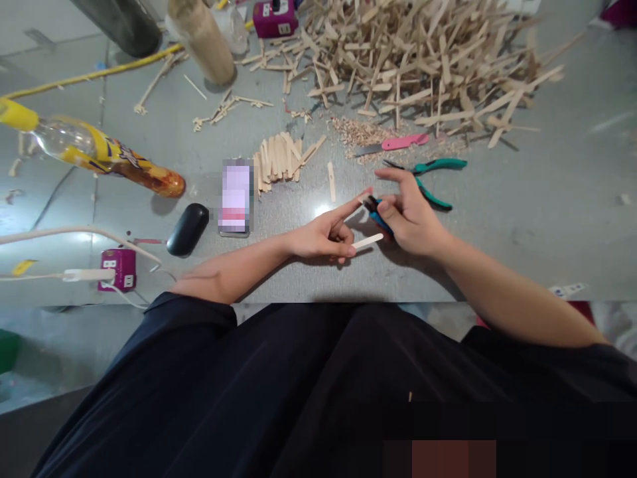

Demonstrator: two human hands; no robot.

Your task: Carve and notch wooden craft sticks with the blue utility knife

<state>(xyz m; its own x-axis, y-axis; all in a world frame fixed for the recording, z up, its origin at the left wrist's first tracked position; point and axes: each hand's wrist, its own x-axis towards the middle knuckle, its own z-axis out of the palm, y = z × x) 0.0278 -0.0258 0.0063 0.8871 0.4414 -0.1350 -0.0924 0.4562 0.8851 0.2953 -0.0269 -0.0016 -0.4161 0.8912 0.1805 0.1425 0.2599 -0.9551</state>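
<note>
My left hand (321,236) is above the near part of the table, its thumb and curled fingers pinching a short flat wooden stick (369,240) that points right. Its index finger reaches out to the dark metal end of a small blue-bodied tool (379,215). That tool is gripped in my right hand (417,216), whose index finger is raised away from it. The grip hides most of the tool, so its exact kind does not show. Just beyond my right hand lie green-handled pliers (438,164). A single loose stick (332,182) rests on the table past my left hand.
A large heap of wooden sticks (398,60) covers the back. Nearer are a pink-handled knife (405,142) among shavings, a bundle of sticks (279,158) and a phone (236,199). Leftward are a black case (188,229), a tilted bottle (114,156) and a purple socket block (123,269).
</note>
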